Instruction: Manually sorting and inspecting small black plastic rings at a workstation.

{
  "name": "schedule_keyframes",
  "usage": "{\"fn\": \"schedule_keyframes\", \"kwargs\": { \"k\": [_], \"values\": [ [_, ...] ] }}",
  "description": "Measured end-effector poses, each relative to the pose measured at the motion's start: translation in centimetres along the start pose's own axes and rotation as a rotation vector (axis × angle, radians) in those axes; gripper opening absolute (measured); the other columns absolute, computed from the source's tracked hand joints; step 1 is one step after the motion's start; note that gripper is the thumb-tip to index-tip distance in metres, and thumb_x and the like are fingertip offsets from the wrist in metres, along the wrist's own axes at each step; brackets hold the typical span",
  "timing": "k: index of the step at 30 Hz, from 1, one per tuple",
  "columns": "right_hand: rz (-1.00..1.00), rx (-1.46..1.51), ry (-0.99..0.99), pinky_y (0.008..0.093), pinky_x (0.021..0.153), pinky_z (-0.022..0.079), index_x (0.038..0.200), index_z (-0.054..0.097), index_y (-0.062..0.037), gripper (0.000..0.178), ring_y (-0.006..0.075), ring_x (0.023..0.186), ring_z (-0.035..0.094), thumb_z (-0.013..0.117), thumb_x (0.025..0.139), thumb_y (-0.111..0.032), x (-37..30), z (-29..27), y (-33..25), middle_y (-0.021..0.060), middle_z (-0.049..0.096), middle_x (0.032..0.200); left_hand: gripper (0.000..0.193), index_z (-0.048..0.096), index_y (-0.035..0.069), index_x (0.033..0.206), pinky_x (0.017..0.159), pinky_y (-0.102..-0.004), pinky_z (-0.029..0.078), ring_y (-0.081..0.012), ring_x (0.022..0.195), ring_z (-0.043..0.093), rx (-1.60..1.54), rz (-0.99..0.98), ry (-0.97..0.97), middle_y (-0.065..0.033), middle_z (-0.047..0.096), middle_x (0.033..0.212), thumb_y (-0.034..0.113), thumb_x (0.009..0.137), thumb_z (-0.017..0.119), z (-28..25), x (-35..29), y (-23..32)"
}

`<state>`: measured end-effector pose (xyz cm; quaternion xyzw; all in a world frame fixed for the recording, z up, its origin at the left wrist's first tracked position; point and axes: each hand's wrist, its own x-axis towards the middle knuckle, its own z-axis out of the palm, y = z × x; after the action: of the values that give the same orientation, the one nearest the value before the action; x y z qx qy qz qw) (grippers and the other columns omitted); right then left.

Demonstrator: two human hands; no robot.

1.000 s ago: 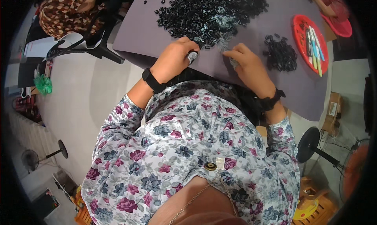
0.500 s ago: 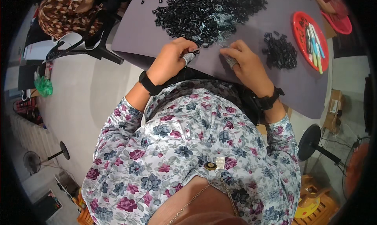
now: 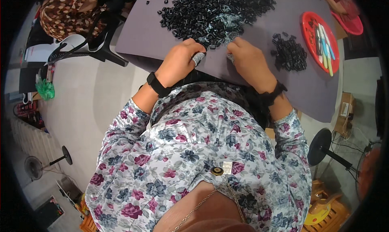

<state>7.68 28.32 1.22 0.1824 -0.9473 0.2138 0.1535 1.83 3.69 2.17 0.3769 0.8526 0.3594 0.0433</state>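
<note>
My left hand (image 3: pixel 180 62) is closed at the near edge of the table, thumb and fingers pinched on a small black piece (image 3: pixel 204 50) that barely shows. Grey-white wrapping (image 3: pixel 198 58) covers one of its fingers. Across a short gap, my right hand (image 3: pixel 249 62) is curled with its back upward. Its fingertips and anything in them are hidden, though a bit of similar wrapping peeks out. Just beyond both hands spreads a big heap of small black plastic pieces (image 3: pixel 186 13), with pale, thin scraps (image 3: pixel 227 24) on its near part.
A smaller pile of black pieces (image 3: pixel 289 52) lies right of my right hand. Beside it, a red plate (image 3: pixel 308 19) holds several slim-handled tools and dark bits. The purple-grey tabletop (image 3: pixel 142 37) ends near my waist. A black chair (image 3: pixel 111 41) and other people are close by.
My right hand has turned over so that its back hides the fingertips, and it has moved slightly left. My left hand has shifted slightly, still pinching.
</note>
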Motion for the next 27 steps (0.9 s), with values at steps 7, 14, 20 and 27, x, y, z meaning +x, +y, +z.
{"fn": "schedule_keyframes", "kwargs": {
  "k": [7,14,20,27],
  "values": [
    [0.12,0.437,0.007,0.0407,0.071,0.052,0.097,0.057,-0.0016,0.02,0.0328,0.085,0.063,0.065,0.08,0.005,-0.3,-1.5,-1.2,0.0131,0.06,0.091,0.034,0.07,-0.003,0.119,0.084,-0.026,0.057,-0.0147,0.102,0.069,-0.807,-0.341,-0.112,-0.0087,0.073,0.109,-0.012,0.091,0.053,0.3,-0.3,-1.0],
    [0.235,0.696,-0.008,0.0335,0.072,0.05,0.099,0.063,0.0015,0.021,0.0235,0.076,0.061,0.061,0.078,0.006,-1.2,-1.0,-0.7,0.0116,0.061,0.089,0.028,0.07,-0.001,0.119,0.079,-0.0216,0.055,-0.009,0.09,0.068,-0.822,-0.384,-0.095,-0.0042,0.074,0.099,-0.007,0.097,0.055,0.0,0.4,-0.8],
    [0.282,0.701,-0.002,0.026,0.07,0.047,0.104,0.068,-0.0006,0.029,0.0132,0.081,0.06,0.059,0.078,0.006,-3.0,-0.2,-0.2,0.005,0.062,0.093,0.024,0.068,-0.001,0.121,0.077,-0.0213,0.052,-0.008,0.09,0.065,-0.658,-0.388,-0.078,-0.0042,0.073,0.104,-0.004,0.1,0.057,-0.3,0.9,-1.1],
    [0.298,0.727,0.064,0.0322,0.07,0.05,0.1,0.067,0.0004,0.022,0.0205,0.077,0.061,0.062,0.079,0.004,-3.4,0.2,-0.2,0.0097,0.061,0.09,0.028,0.066,-0.002,0.127,0.086,-0.0254,0.053,-0.0105,0.098,0.066,-0.509,-0.216,0.06,-0.0055,0.073,0.112,-0.004,0.1,0.056,0.2,2.9,0.6]
  ]
}}
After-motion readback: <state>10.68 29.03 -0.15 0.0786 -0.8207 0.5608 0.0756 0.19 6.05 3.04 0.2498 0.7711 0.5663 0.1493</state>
